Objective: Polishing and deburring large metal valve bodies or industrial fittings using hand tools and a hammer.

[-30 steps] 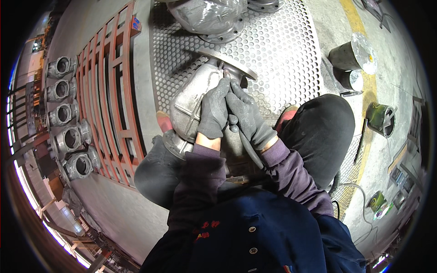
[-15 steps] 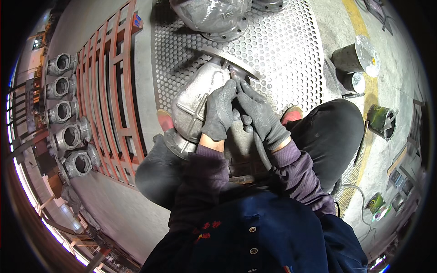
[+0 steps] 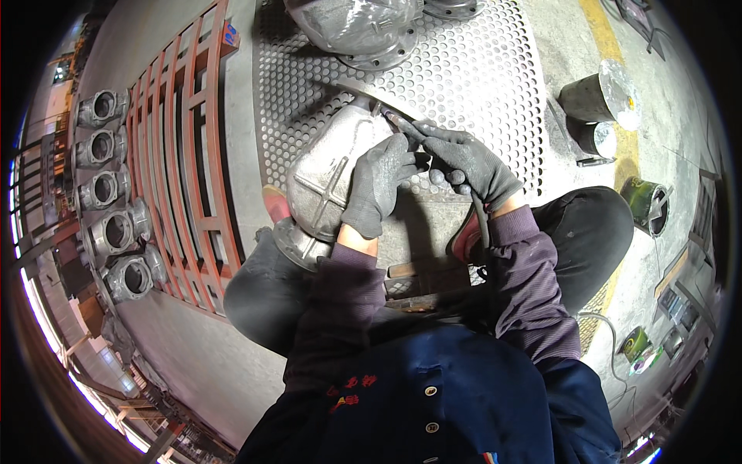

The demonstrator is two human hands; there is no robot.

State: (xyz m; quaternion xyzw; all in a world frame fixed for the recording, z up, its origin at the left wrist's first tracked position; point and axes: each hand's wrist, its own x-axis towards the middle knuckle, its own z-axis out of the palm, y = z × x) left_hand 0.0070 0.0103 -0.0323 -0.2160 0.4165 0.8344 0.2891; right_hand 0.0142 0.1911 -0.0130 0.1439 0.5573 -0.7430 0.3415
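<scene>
A silver cast-metal housing (image 3: 313, 182) with a round flange at each end lies tilted between my legs. My gloved right hand (image 3: 478, 166) is closed around a slim grinder (image 3: 405, 125), a pen-shaped tool whose tip points at the housing just below its upper flange. A hose (image 3: 483, 224) runs from that hand down toward my lap. Beside the housing, my gloved left hand (image 3: 379, 184) is loosely open, its fingers reaching toward the right hand and its thumb just under the tool. Whether its fingertips touch anything is hard to see.
Another flanged casting (image 3: 352, 27) sits ahead on a perforated metal plate (image 3: 479, 85). To the left are a red slatted metal frame (image 3: 189, 155) and several ring-ended castings (image 3: 116, 230) in a row. Metal cans (image 3: 591, 99) and a green tin (image 3: 641, 205) stand at right.
My right hand has moved right and away from the left, carrying the grinder and hose with it. The left hand's fingers have loosened from around the tool's front. My right knee has shifted outward.
</scene>
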